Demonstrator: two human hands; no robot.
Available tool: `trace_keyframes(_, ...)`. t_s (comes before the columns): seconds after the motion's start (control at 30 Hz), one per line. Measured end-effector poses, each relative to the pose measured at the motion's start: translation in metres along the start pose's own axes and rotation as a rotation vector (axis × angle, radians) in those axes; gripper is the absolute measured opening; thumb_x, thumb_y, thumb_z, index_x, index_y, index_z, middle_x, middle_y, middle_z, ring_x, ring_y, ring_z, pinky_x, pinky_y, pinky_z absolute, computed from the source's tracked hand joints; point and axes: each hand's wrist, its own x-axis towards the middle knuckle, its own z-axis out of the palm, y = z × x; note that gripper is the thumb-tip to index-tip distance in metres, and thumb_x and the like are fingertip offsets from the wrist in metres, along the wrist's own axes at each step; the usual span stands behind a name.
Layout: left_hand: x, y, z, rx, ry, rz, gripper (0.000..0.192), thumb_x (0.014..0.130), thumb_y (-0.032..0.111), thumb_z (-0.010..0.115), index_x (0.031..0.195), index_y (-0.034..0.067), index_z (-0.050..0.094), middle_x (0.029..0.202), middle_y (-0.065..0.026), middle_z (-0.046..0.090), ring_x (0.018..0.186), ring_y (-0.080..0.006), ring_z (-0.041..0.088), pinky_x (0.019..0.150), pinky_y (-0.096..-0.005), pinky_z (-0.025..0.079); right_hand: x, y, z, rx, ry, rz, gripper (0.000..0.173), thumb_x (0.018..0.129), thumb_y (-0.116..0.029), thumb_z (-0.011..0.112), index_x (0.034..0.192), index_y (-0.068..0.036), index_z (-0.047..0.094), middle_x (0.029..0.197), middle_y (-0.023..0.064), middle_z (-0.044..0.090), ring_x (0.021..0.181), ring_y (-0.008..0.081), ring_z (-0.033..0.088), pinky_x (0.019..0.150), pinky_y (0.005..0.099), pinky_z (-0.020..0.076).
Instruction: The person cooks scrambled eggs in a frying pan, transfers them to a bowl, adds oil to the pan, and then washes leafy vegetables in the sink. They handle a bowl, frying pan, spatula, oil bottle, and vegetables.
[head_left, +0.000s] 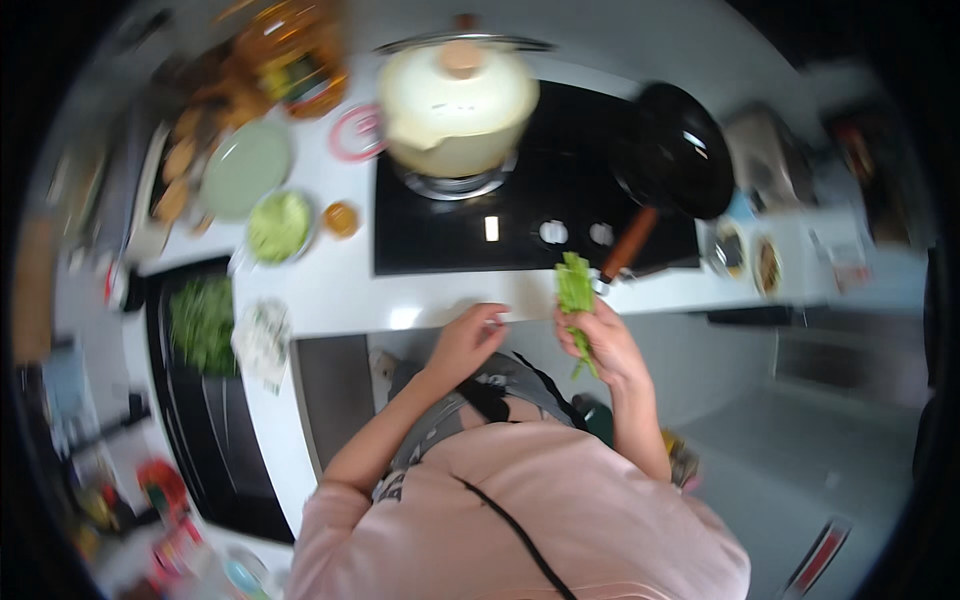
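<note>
My right hand (611, 346) is closed around a bundle of cut green vegetable stalks (574, 285). Their wide ends point up towards the cooktop, and thin ends stick out below my fist. To the left, at the counter's front edge, my left hand (469, 341) hovers with loosely curled fingers and nothing visible in it. Beyond both hands is a black glass cooktop (442, 247). A cream lidded pot (457, 112) stands on its left burner. On the right side sits a dark wok (675, 150), its wooden handle (630, 244) reaching towards my right hand.
Left of the cooktop are a bowl of pale green pieces (279, 226), a small amber dish (341, 219), a green plate (247, 169) and an oil bottle (300, 60). Leafy greens (202, 322) lie in the black sink (217, 450). Small bowls (766, 264) stand far right.
</note>
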Motion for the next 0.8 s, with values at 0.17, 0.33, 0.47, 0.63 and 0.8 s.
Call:
trace_keyframes(0.17, -0.018, 0.004, -0.001, 0.066, 0.099, 0.006, 0.028, 0.083, 0.014, 0.063, 0.109, 0.007, 0.057, 0.088, -0.0075, 0.060, 0.074, -0.0151, 0.061, 0.063, -0.0273, 0.048, 0.016, 0.003, -0.003, -0.014, -0.052, 0.039, 0.028, 0.080, -0.001, 0.045, 0.108, 0.000, 0.046, 0.081, 0.0055, 0.049, 0.059, 0.0102, 0.045, 0.044, 0.0210, 0.0335)
trace_keyframes(0.33, -0.048, -0.019, -0.008, 0.078, 0.271, -0.138, 0.028, 0.083, 0.017, 0.062, 0.108, 0.007, 0.058, 0.088, -0.0084, 0.063, 0.071, -0.0189, 0.062, 0.065, -0.0292, 0.051, 0.040, -0.010, 0.014, -0.218, -0.129, -0.116, 0.026, 0.083, -0.005, 0.049, 0.108, 0.000, 0.046, 0.083, 0.0046, 0.047, 0.061, 0.0089, 0.043, 0.048, 0.0203, 0.0335)
trace_keyframes(0.47, -0.060, -0.022, -0.017, -0.033, 0.339, -0.202, 0.024, 0.083, 0.005, 0.062, 0.107, 0.004, 0.059, 0.082, -0.0042, 0.061, 0.070, -0.0098, 0.056, 0.062, -0.0223, 0.047, 0.049, -0.033, 0.014, -0.195, -0.203, -0.247, 0.028, 0.085, -0.001, 0.047, 0.112, -0.002, 0.043, 0.086, 0.0033, 0.047, 0.060, 0.0075, 0.042, 0.051, 0.0204, 0.0337)
trace_keyframes(0.63, -0.056, -0.032, -0.016, -0.038, 0.325, -0.183, 0.023, 0.085, 0.005, 0.060, 0.108, 0.003, 0.059, 0.084, -0.0019, 0.059, 0.070, -0.0068, 0.053, 0.061, -0.0190, 0.044, 0.037, -0.065, -0.024, -0.175, 0.012, -0.381, 0.025, 0.084, 0.000, 0.045, 0.109, -0.004, 0.043, 0.081, 0.0019, 0.046, 0.058, 0.0058, 0.041, 0.050, 0.0196, 0.0341)
trace_keyframes(0.8, -0.036, -0.021, -0.014, 0.070, 0.237, -0.178, 0.023, 0.085, 0.007, 0.061, 0.108, 0.003, 0.059, 0.086, -0.0027, 0.060, 0.071, -0.0075, 0.053, 0.060, -0.0209, 0.044, 0.061, -0.104, -0.134, -0.688, 0.475, -0.420, 0.024, 0.083, -0.010, 0.050, 0.105, -0.001, 0.043, 0.072, 0.0052, 0.049, 0.056, 0.0117, 0.048, 0.051, 0.0256, 0.0416)
